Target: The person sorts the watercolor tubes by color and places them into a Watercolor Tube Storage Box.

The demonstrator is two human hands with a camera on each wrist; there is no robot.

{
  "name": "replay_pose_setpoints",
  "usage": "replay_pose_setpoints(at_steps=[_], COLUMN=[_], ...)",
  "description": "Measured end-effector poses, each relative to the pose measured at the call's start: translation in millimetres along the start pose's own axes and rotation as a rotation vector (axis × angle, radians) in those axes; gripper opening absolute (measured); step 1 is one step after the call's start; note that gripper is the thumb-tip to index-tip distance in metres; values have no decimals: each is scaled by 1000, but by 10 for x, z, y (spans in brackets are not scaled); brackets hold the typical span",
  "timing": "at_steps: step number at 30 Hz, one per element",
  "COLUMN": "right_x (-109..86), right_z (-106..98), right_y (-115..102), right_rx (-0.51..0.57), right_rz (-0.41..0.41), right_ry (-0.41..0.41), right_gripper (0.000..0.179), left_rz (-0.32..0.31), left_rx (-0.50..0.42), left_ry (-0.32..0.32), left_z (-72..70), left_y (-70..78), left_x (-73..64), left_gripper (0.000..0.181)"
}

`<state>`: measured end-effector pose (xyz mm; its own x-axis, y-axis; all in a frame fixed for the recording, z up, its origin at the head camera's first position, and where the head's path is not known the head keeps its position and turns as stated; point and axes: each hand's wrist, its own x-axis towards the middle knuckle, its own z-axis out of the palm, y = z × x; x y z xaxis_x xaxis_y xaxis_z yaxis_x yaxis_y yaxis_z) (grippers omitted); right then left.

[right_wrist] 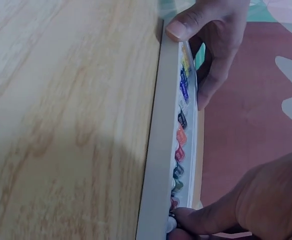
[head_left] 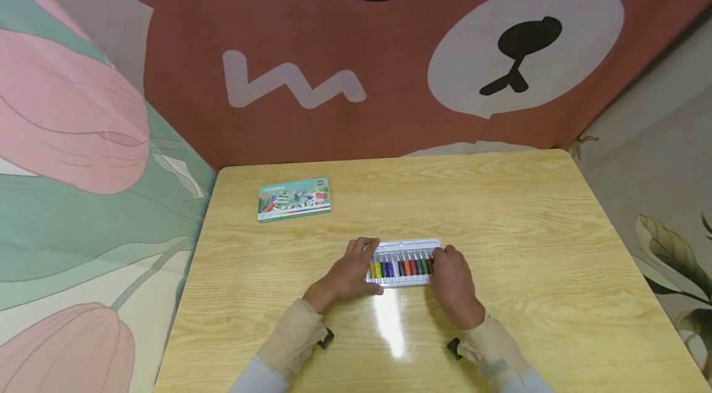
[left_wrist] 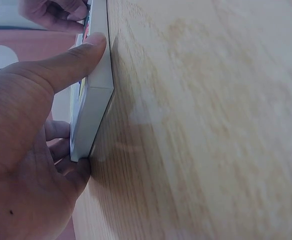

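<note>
A white tray (head_left: 408, 282) holding a row of small coloured paint tubes (head_left: 402, 266) lies on the table. My left hand (head_left: 350, 269) grips the tray's left end, the thumb (left_wrist: 93, 45) on its front side and the fingers round the far corner. At the opposite end, my right hand (head_left: 453, 278) reaches into the tray. Its thumb and finger (right_wrist: 191, 220) pinch the endmost paint tube by its white cap (right_wrist: 171, 223). The rest of that tube is hidden behind the hand.
A green illustrated paint box (head_left: 295, 198) lies at the back left of the wooden table (head_left: 512, 214). Behind the table hangs a red-brown cloth (head_left: 389, 121) with a cartoon bear print. Printed fabric also stands along both sides.
</note>
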<state>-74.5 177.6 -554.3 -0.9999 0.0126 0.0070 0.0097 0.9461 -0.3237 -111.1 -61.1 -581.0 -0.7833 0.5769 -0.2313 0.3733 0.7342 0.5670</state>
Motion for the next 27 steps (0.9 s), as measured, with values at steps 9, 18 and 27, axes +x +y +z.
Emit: replay_pose_setpoints(at_steps=[9, 18, 27], right_x=[45, 51, 16], right_z=[-79, -42, 27], right_y=[76, 141, 184], right_rx=[45, 92, 98], right_rz=[14, 7, -17], right_ry=[-37, 4, 71], right_gripper=[10, 13, 16], left_rz=[-14, -1, 11], left_rx=[-6, 10, 24], left_ry=[-11, -6, -12], left_z=[-18, -10, -4], left_y=[22, 3, -14], left_x=[-10, -6, 0], left_gripper=[108, 108, 109])
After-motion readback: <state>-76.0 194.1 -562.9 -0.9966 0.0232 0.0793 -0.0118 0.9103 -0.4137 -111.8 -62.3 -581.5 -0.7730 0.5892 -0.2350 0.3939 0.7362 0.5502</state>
